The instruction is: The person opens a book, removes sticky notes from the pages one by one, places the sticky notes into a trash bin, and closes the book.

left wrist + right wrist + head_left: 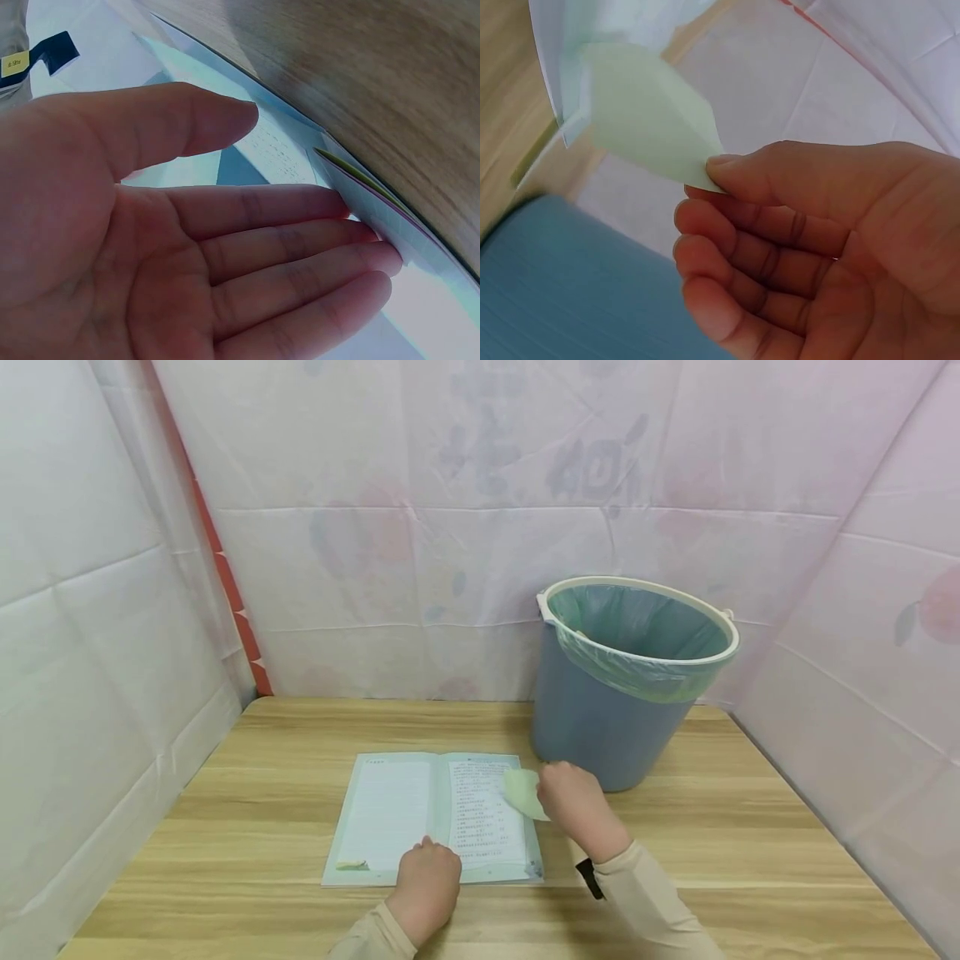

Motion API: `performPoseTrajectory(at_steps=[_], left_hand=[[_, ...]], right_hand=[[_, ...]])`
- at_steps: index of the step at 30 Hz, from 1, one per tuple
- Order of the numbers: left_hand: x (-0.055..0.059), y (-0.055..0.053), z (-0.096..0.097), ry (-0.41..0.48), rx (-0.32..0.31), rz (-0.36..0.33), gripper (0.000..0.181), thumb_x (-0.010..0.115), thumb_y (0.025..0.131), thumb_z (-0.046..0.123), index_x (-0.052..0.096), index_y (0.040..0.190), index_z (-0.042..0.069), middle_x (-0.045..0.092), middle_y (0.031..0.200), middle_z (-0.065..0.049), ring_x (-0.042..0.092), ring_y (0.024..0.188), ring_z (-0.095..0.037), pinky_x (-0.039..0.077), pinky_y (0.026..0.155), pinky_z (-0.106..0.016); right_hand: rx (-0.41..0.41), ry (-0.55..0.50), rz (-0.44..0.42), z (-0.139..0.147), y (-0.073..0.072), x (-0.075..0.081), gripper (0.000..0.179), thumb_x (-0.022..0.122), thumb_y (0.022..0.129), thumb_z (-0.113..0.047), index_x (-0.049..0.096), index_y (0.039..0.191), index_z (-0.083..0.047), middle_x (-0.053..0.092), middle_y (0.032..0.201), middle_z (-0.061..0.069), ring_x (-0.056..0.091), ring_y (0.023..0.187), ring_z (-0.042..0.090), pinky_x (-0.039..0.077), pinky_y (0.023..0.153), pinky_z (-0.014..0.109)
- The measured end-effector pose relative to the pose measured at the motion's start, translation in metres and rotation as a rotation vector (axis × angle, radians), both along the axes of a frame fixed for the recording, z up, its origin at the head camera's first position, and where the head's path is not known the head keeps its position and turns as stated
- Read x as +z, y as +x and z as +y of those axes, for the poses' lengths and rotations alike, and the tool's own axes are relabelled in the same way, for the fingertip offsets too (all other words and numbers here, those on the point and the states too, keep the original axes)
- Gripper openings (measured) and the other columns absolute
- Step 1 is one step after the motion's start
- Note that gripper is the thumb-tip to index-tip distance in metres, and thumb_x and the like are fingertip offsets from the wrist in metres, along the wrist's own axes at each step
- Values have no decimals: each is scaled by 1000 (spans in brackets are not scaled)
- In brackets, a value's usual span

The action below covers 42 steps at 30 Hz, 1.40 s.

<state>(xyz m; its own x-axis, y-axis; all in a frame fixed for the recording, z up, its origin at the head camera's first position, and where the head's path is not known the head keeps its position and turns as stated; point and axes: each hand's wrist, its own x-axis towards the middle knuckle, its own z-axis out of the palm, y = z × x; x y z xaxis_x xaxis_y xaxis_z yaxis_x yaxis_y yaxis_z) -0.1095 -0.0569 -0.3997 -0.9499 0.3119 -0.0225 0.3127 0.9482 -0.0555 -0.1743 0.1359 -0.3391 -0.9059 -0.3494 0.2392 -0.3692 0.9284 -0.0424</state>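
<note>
An open booklet (396, 814) with pale green borders and printed text lies on the table. My right hand (577, 802) pinches a pale green slip of paper (649, 112) by one corner, between thumb and index finger. In the head view this slip overlaps the booklet's right edge. The other fingers of that hand are curled toward the palm. At the booklet's lower edge, near the fold, rests my left hand (429, 881). The left wrist view shows its fingers (300, 259) extended, their tips against the pages, with the thumb held apart.
A blue-grey bin (600, 710) with a green liner bag (637, 672) and white rim stands behind my right hand. The wooden table (247, 827) is bordered by white patterned sheets (480, 568) at the back and sides.
</note>
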Motion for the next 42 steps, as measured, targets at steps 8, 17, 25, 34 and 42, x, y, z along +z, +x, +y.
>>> performPoseTrajectory(at_steps=[8, 17, 25, 34, 42], left_hand=[[-3, -1, -2, 19, 0, 12, 23, 74, 80, 17, 73, 93, -2, 71, 99, -19, 68, 95, -33, 57, 79, -42], [1, -1, -1, 16, -15, 21, 21, 73, 81, 17, 74, 92, -1, 71, 99, -18, 69, 94, -33, 58, 76, -42], [1, 0, -1, 19, -16, 25, 20, 72, 81, 16, 74, 92, 0, 71, 98, -18, 69, 93, -33, 58, 75, -42], [0, -1, 0, -9, -17, 23, 18, 72, 81, 15, 74, 93, 2, 71, 99, -16, 69, 94, -31, 58, 76, -41], [1, -1, 0, -20, -11, 6, 21, 71, 82, 17, 74, 96, 2, 71, 101, -16, 69, 96, -31, 58, 77, -41]], right_hand=[[21, -81, -2, 9, 1, 18, 34, 63, 84, 3, 42, 61, -10, 38, 57, -2, 38, 51, 13, 35, 44, 29], [421, -409, 527, 25, 1, 44, 7, 69, 84, 3, 64, 83, -1, 61, 75, 5, 58, 67, 18, 49, 60, 29], [494, -770, 1235, 21, -7, 93, 6, 67, 82, 7, 71, 85, 3, 66, 79, 17, 60, 69, 37, 51, 80, 22], [224, -679, 1178, 58, -35, 123, 13, 66, 84, 10, 73, 92, 2, 64, 84, 21, 56, 78, 40, 47, 80, 24], [75, -444, 865, 83, -45, 125, 19, 55, 93, 4, 67, 107, 9, 61, 93, 27, 55, 86, 42, 48, 73, 49]])
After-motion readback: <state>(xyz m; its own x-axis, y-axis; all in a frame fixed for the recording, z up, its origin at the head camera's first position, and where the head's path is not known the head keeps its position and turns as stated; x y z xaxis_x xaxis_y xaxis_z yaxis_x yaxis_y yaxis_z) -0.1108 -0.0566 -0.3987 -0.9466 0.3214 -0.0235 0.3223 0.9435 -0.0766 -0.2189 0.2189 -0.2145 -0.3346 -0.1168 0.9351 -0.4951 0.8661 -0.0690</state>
